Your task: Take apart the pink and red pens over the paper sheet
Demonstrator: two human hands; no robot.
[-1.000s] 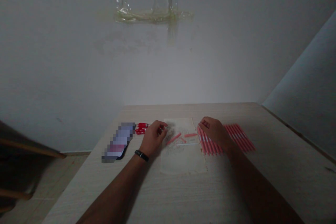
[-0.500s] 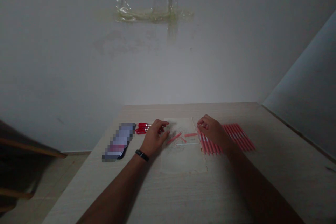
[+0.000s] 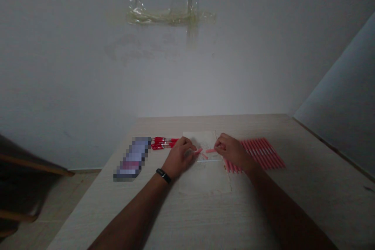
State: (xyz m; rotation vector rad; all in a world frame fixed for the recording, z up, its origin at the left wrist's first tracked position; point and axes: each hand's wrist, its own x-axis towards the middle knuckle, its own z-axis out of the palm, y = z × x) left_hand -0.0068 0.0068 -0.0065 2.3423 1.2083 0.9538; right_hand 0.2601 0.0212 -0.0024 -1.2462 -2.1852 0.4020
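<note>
My left hand (image 3: 180, 157) closes over the left end of a short pink stick (image 3: 198, 151), and my right hand (image 3: 230, 150) pinches a second pink stick (image 3: 210, 150) by its right end. Both sticks lie on a sheet of paper (image 3: 205, 179), with a tiny pink piece (image 3: 204, 156) and a thin white strip (image 3: 208, 160) between the hands. My right forearm partly covers a row of pink-and-white striped tubes (image 3: 262, 154). Red-tipped pens (image 3: 162, 143) lie beyond my left hand. A black band (image 3: 163, 175) circles my left wrist.
A pixelated flat object (image 3: 133, 159) lies left of the pens on the pale wood table (image 3: 187, 211). Walls rise behind and to the right of the table. Dark wooden furniture (image 3: 17, 160) stands low at the left.
Both hands have moved inward toward each other, from beside the sheet onto the two pink sticks. My left hand has also moved clear of the red pens.
</note>
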